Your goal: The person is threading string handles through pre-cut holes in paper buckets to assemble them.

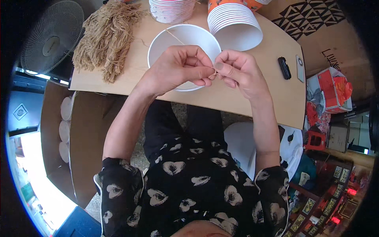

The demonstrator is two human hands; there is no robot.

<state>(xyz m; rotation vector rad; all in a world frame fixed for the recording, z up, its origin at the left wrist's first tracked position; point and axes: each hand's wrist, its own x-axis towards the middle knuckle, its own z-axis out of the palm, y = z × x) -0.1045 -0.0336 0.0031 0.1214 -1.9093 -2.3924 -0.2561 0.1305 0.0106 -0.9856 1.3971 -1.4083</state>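
Observation:
My left hand [177, 72] and my right hand [244, 75] meet above the near part of the table. Both are closed in a pinch, with thumbs and fingertips almost touching, on a thin tan cord [213, 74]. Only a short knotted or looped bit of it shows between the fingers. Behind my hands is a white paper bucket [155, 49], its open mouth facing me. A strand of the same tan colour crosses the bucket's inside near the far rim. My left hand covers much of the bucket's near side.
A heap of tan cords [106, 43] lies on the table's left. Nested paper buckets [233, 19] lie tipped at the back, beside another stack [171, 10]. A black object [284, 68] lies on the right. A cardboard box [89, 138] with round white items stands at left, below a fan [51, 45].

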